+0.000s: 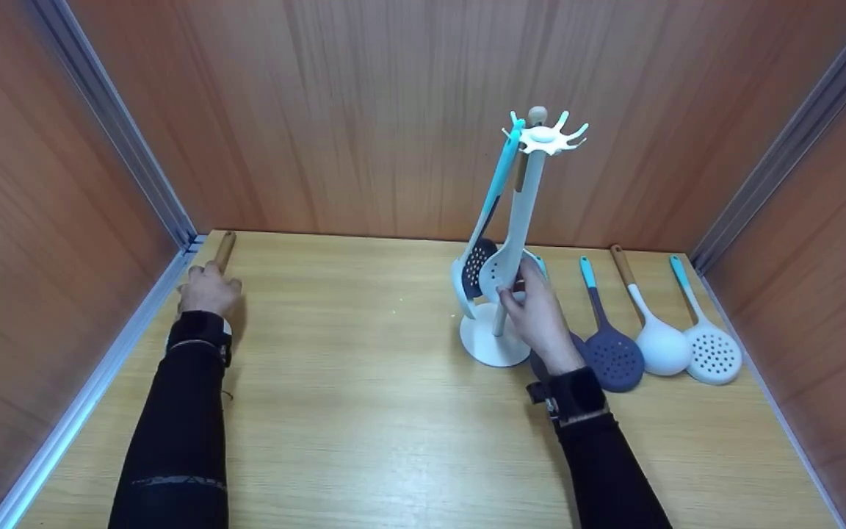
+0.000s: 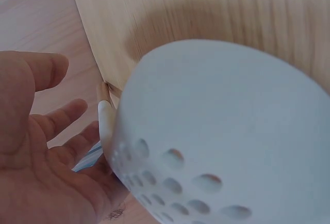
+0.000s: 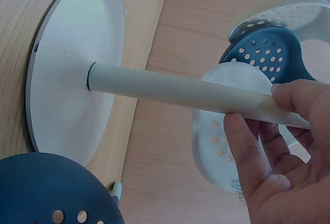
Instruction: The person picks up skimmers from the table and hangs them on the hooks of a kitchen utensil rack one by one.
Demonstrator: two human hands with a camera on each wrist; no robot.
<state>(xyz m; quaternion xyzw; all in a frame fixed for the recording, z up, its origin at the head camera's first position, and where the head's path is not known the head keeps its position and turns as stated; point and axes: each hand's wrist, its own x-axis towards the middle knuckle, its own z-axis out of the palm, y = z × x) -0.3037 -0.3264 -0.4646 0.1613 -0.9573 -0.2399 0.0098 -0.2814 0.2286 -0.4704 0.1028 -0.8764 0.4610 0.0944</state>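
At the left edge of the table my left hand (image 1: 210,290) lies over a wooden-handled utensil, of which the handle (image 1: 225,250) shows past the fingers. Its white skimmer head (image 2: 221,105) fills much of the left wrist view; the loosely spread fingers reach beside it, with the thumb apart. My right hand (image 1: 537,312) pinches the pole (image 3: 170,87) of a white utensil stand between thumb and fingers. The stand's round base (image 1: 493,342) sits on the table. From its hooked top (image 1: 548,138) hang a turquoise-handled white utensil (image 1: 493,195), a dark blue skimmer (image 3: 268,51) and a white slotted spoon (image 1: 496,272).
Right of the stand lie a dark blue skimmer (image 1: 614,360), a white ladle (image 1: 664,349) with a wooden handle and a white skimmer (image 1: 714,353). Another dark utensil (image 1: 539,366) is partly hidden behind my right wrist. Wood-grain panels (image 1: 393,132) enclose the table's back and sides.
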